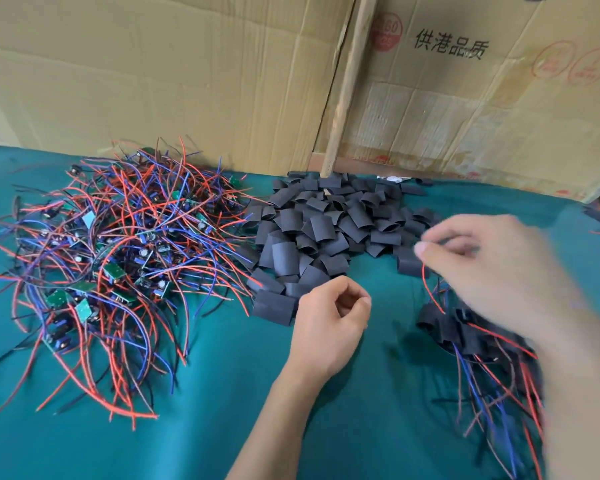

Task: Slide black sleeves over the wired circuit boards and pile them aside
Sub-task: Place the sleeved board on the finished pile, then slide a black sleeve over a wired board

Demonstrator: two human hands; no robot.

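The right hand [492, 268] is pinching a thin, bendy red wire [430, 289]; the left hand [329, 327] is curling, holding nothing. The sleeves [312, 233] look soft and light.

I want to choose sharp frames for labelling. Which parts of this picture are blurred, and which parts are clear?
In the head view, the right hand is smeared by motion blur, so its grip on the thin red wire is hard to judge; the left hand is fairly sharp, fingers curled and holding nothing; the sleeve pile and the unsleeved boards are clear. The wide lens bends the cloth's far edge.
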